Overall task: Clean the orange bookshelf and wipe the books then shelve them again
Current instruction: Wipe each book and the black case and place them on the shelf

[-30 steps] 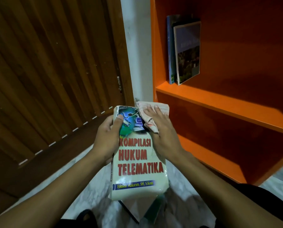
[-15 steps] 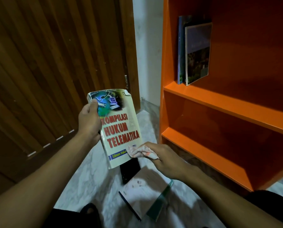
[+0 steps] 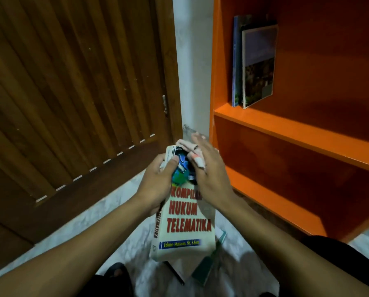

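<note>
Left hand (image 3: pixel 157 185) grips the "Hukum Telematika" book (image 3: pixel 185 224) at its top-left corner, thumb clamped over the cover, book tilted up over the floor. Half a second ago the right hand (image 3: pixel 209 174) was down at the book's bottom edge; now it's back at the top, fingers flat and spread, pressing the cloth (image 3: pixel 190 146) onto the cover. Reads as another wipe pass, so this book isn't ready to shelve. Two books (image 3: pixel 256 63) already stand on the orange bookshelf (image 3: pixel 297 133), far left of the upper shelf. More books lie on the floor under the held one.
</note>
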Demonstrator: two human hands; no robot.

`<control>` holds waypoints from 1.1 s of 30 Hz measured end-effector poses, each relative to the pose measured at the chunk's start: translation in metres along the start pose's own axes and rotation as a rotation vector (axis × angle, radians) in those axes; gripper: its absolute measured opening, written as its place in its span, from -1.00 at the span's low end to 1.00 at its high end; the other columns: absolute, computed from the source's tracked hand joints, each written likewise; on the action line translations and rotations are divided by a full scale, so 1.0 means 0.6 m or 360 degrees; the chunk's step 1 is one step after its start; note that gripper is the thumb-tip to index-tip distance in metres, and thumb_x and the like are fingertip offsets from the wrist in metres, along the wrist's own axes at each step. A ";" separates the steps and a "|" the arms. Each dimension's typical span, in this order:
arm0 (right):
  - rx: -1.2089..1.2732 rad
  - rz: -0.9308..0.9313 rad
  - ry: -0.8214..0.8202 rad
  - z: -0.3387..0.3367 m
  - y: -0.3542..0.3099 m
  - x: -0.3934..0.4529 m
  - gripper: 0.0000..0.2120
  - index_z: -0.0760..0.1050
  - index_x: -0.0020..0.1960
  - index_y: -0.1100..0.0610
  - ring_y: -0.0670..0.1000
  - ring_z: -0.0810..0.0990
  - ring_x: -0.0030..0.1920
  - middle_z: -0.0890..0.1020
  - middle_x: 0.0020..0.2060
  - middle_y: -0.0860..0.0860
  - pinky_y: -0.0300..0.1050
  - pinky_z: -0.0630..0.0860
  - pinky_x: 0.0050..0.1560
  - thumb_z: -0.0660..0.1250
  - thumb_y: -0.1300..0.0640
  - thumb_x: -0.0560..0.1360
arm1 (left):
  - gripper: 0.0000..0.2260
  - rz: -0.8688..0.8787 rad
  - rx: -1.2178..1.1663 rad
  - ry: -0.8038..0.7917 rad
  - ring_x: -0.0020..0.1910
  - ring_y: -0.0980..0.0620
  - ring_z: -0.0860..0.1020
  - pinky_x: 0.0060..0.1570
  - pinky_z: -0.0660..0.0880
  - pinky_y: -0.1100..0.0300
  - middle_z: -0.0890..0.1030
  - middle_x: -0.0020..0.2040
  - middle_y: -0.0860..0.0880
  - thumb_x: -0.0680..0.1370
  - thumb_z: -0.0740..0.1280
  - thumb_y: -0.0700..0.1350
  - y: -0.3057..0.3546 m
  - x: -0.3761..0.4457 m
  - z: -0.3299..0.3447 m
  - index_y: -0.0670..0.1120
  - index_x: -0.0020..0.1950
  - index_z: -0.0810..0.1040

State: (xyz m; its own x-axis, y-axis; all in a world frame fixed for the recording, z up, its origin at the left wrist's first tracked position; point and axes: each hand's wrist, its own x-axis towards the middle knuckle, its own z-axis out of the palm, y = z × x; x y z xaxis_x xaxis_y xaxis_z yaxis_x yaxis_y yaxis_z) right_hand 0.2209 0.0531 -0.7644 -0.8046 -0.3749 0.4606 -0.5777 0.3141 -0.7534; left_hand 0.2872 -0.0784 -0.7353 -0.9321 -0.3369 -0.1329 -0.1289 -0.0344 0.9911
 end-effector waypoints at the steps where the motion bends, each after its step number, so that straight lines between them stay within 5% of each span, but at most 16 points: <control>1: -0.0034 -0.0026 -0.0065 0.010 -0.002 -0.007 -0.46 0.15 0.58 -0.04 -0.13 0.06 0.58 0.18 0.57 -0.11 0.17 0.08 0.56 0.19 0.18 0.64 | -0.80 -0.0001 -0.0025 0.0007 -0.21 -0.14 0.70 -0.26 0.63 0.06 0.71 -0.06 -0.19 0.67 0.23 0.00 0.000 0.000 0.005 -0.05 0.23 0.51; 7: 0.0079 -0.0168 -0.0327 0.035 0.002 -0.047 -0.48 0.13 0.56 -0.07 -0.23 -0.01 0.57 0.14 0.55 -0.18 0.06 -0.03 0.60 0.18 0.16 0.66 | -0.78 -0.0044 -0.0422 0.0236 0.00 -0.19 0.70 0.02 0.63 -0.07 0.70 0.05 -0.23 0.67 0.25 -0.04 0.008 0.038 -0.007 -0.15 0.21 0.51; 10: 0.0087 -0.0313 -0.0510 0.044 0.007 -0.074 -0.48 0.27 0.53 -0.01 -0.23 0.07 0.56 0.23 0.52 -0.20 -0.07 -0.05 0.59 0.26 0.28 0.62 | -0.86 -0.0035 -0.0633 0.0427 -0.08 -0.14 0.72 -0.09 0.67 -0.07 0.71 0.02 -0.19 0.67 0.25 -0.05 0.020 0.064 -0.027 -0.11 0.13 0.49; 15: 0.0384 -0.0152 -0.0562 0.045 0.007 -0.096 -0.71 0.50 0.33 0.04 -0.11 0.45 0.38 0.55 0.32 -0.08 0.06 0.40 0.40 0.23 0.22 0.64 | -0.84 -0.0047 -0.0647 0.0705 -0.07 -0.11 0.73 -0.03 0.64 -0.22 0.72 0.02 -0.10 0.66 0.27 0.02 0.028 0.086 -0.075 -0.02 0.16 0.49; 19: 0.0374 -0.0109 -0.0636 0.040 0.002 -0.094 -0.87 0.50 0.12 0.01 -0.07 0.59 0.15 0.64 0.10 -0.02 -0.05 0.54 0.19 0.20 0.14 0.64 | -0.77 0.0027 -0.0627 0.0792 -0.08 -0.11 0.73 -0.07 0.66 -0.17 0.71 0.04 -0.13 0.66 0.25 0.03 0.035 0.086 -0.096 -0.07 0.24 0.46; 21: 0.0386 0.0037 -0.0635 0.035 0.003 -0.085 -0.90 0.50 0.12 0.05 -0.13 0.60 0.13 0.65 0.10 -0.05 -0.20 0.55 0.12 0.23 0.10 0.65 | -0.73 0.0068 -0.0554 0.0781 -0.10 -0.08 0.73 -0.10 0.67 -0.10 0.70 0.07 -0.14 0.67 0.24 0.03 0.037 0.082 -0.100 -0.08 0.30 0.44; 25: 0.0363 0.0412 -0.0412 0.011 0.010 -0.057 -0.75 0.43 0.17 0.00 -0.13 0.64 0.00 0.63 0.09 -0.14 -0.34 0.51 -0.17 0.36 -0.05 0.57 | -0.75 0.0176 -0.0442 0.0600 -0.02 -0.16 0.72 0.04 0.61 -0.27 0.70 0.08 -0.16 0.67 0.24 0.04 0.041 0.068 -0.103 -0.05 0.27 0.46; 29: 0.0519 0.0759 -0.0484 -0.021 0.034 -0.022 -0.18 0.22 0.53 -0.07 -0.01 0.45 0.33 0.41 0.33 -0.14 0.09 0.47 0.30 0.50 -0.20 0.38 | -0.73 0.0257 -0.0298 0.0256 0.01 -0.20 0.70 0.13 0.56 -0.29 0.68 0.12 -0.21 0.67 0.22 0.03 0.051 0.049 -0.096 -0.06 0.30 0.47; 30: 0.0636 0.0788 -0.0544 -0.024 0.041 -0.016 -0.16 0.24 0.52 -0.07 0.00 0.45 0.36 0.40 0.38 -0.14 0.17 0.44 0.35 0.53 -0.20 0.36 | -0.73 0.0278 -0.0267 0.0177 -0.01 -0.19 0.69 0.13 0.57 -0.26 0.67 0.14 -0.24 0.68 0.20 0.01 0.054 0.043 -0.091 -0.08 0.31 0.47; 33: 0.0971 0.0742 -0.0726 -0.029 0.054 -0.013 -0.57 0.48 0.36 0.06 0.10 0.61 0.25 0.62 0.27 0.05 0.21 0.49 0.31 0.44 0.04 0.53 | -0.69 0.0321 -0.0198 -0.0012 0.04 -0.22 0.66 0.10 0.57 -0.19 0.63 0.19 -0.29 0.69 0.16 -0.02 0.063 0.026 -0.073 -0.16 0.35 0.42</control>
State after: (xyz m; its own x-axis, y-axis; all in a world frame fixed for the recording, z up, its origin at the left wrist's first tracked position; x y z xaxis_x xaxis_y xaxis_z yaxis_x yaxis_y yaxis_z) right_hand 0.2063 0.0814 -0.7843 -0.7310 -0.6766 -0.0889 0.0733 0.0516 -0.9960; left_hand 0.2828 -0.1264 -0.6995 -0.9373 -0.3419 0.0680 0.1022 -0.0830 0.9913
